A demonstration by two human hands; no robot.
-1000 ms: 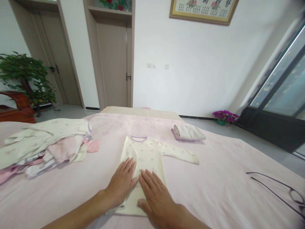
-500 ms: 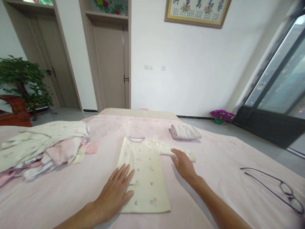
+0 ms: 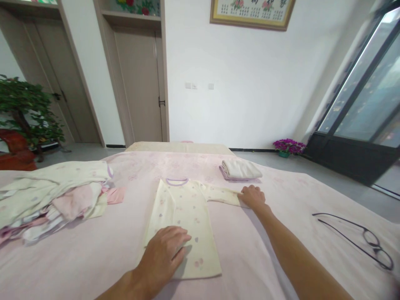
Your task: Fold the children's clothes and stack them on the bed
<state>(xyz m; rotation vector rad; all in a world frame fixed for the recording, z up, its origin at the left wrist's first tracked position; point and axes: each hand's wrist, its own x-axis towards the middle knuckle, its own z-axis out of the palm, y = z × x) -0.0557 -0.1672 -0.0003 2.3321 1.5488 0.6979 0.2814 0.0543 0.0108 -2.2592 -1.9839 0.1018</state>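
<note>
A cream long-sleeved shirt (image 3: 187,216) with a lilac neckline and small heart and cherry prints lies spread on the pink bedsheet, collar pointing away from me. One sleeve stretches out to the right; the left one appears tucked along or under the body. My right hand (image 3: 253,196) has its fingers curled round the end of that right sleeve, hiding the cuff. Over the lower left part of the shirt is my left hand (image 3: 167,252), palm down, fingers loosely extended and gripping nothing; whether it presses on the cloth I cannot tell.
A heap of loose clothes (image 3: 62,191) lies at the left. Behind the sleeve sits a folded stack of clothes (image 3: 241,170). Eyeglasses (image 3: 359,239) rest on the sheet (image 3: 281,258) at the right. Beyond the far edge stand doors, a wall and a pot of purple flowers (image 3: 289,146).
My right hand has moved outward along the sleeve to its end and curled its fingers there. My left hand has shifted right over the shirt, its fingers less spread. The view has moved slightly.
</note>
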